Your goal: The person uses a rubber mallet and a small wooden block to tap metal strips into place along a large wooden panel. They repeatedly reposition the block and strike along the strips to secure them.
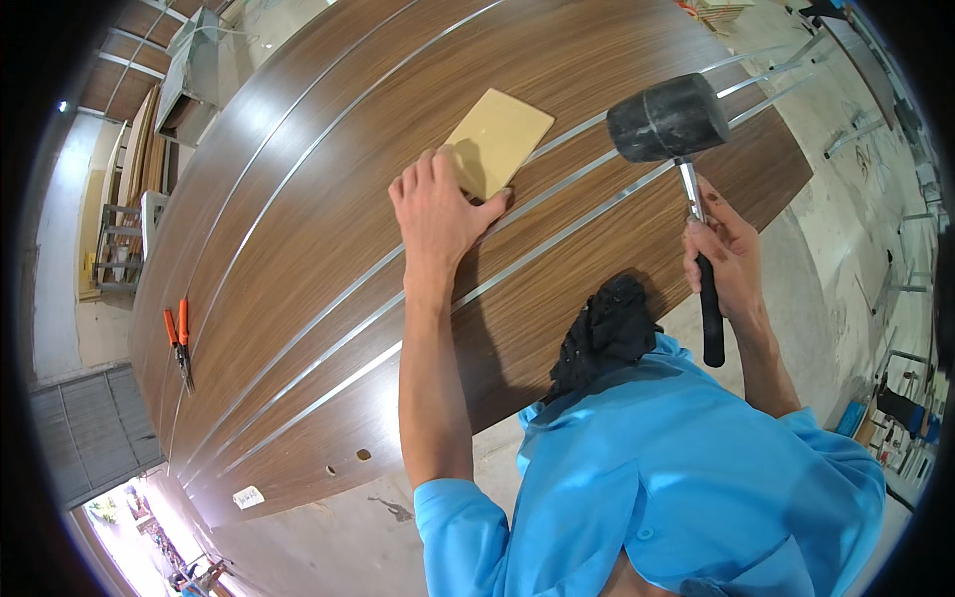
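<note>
My left hand (438, 209) grips the near edge of a flat, pale yellow rectangular block (500, 139), thumb on one side and fingers on the other. The block rests on a brown wood-grain panel (338, 249), beside the thin silver metal strips (552, 241) that run along it. In my right hand (724, 249) is a rubber mallet (668, 117) with a black head, a shiny metal neck and a black grip. Its head is raised above the panel's right part, apart from the block.
Orange-handled pliers (181, 343) lie on the panel's left side. A black cloth (607, 333) sits at its near edge. Two small holes and a white label (249, 497) show near the lower left corner. Metal frames and tools (900, 418) stand along the right.
</note>
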Action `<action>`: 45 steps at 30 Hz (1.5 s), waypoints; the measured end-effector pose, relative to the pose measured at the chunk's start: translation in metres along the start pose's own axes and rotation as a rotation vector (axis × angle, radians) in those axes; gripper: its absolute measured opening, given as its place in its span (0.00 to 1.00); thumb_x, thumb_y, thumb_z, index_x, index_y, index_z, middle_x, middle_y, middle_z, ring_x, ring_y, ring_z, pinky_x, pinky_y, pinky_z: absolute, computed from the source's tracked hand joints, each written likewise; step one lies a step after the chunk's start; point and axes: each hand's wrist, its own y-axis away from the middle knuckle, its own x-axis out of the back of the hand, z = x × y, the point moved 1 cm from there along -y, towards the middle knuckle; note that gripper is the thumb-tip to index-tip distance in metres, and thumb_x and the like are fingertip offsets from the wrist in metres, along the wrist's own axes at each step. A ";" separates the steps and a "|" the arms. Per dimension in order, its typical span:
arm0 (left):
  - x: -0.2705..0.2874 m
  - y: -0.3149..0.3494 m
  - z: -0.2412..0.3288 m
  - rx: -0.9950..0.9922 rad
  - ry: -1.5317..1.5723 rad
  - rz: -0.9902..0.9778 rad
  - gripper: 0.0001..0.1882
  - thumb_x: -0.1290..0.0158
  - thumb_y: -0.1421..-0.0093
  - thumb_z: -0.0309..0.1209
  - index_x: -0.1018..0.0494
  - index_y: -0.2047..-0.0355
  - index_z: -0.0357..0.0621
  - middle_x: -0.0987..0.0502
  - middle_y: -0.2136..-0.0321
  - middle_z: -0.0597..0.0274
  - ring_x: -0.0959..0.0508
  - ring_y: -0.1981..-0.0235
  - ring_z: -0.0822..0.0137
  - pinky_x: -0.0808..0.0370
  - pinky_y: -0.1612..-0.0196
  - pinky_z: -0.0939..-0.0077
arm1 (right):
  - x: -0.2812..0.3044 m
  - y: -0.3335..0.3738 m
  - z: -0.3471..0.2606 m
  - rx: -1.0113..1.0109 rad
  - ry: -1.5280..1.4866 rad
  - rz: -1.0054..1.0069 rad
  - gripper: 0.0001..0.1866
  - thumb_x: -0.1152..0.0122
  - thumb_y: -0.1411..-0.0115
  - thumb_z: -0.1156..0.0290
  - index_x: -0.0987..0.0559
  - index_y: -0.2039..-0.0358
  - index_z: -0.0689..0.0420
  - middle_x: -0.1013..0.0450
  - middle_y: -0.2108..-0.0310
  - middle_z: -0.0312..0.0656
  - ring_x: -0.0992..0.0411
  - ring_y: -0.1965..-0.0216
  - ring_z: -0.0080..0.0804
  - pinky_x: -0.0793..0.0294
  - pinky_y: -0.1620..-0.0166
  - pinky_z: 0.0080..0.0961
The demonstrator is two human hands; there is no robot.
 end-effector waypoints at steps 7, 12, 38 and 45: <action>0.091 0.125 0.007 0.098 0.128 0.149 0.46 0.28 0.60 0.45 0.26 0.41 0.37 0.25 0.44 0.39 0.27 0.41 0.39 0.29 0.40 0.45 | 0.029 -0.010 0.003 0.061 0.153 -0.055 0.27 0.49 0.26 0.75 0.32 0.28 0.60 0.36 0.78 0.29 0.39 0.82 0.12 0.39 0.77 0.14; 0.126 0.208 -0.016 0.390 0.125 -0.212 0.40 0.26 0.59 0.40 0.21 0.42 0.44 0.31 0.33 0.44 0.33 0.31 0.42 0.36 0.31 0.45 | 0.019 -0.023 -0.009 -0.003 0.202 -0.179 0.27 0.50 0.27 0.75 0.33 0.28 0.65 0.37 0.80 0.28 0.40 0.82 0.12 0.39 0.76 0.14; 0.069 0.117 0.024 0.035 0.148 -0.350 0.37 0.25 0.61 0.41 0.16 0.47 0.49 0.26 0.34 0.50 0.32 0.30 0.49 0.44 0.25 0.40 | -0.024 -0.033 -0.062 0.264 0.629 -0.669 0.27 0.45 0.33 0.80 0.29 0.32 0.66 0.28 0.77 0.48 0.33 0.78 0.35 0.31 0.71 0.32; 0.050 0.101 0.053 -0.011 0.143 -0.347 0.36 0.26 0.59 0.43 0.17 0.47 0.49 0.28 0.34 0.47 0.30 0.31 0.48 0.42 0.27 0.38 | 0.020 -0.034 -0.064 0.485 0.506 -0.390 0.14 0.43 0.32 0.78 0.22 0.48 0.69 0.33 0.80 0.45 0.37 0.81 0.32 0.36 0.74 0.31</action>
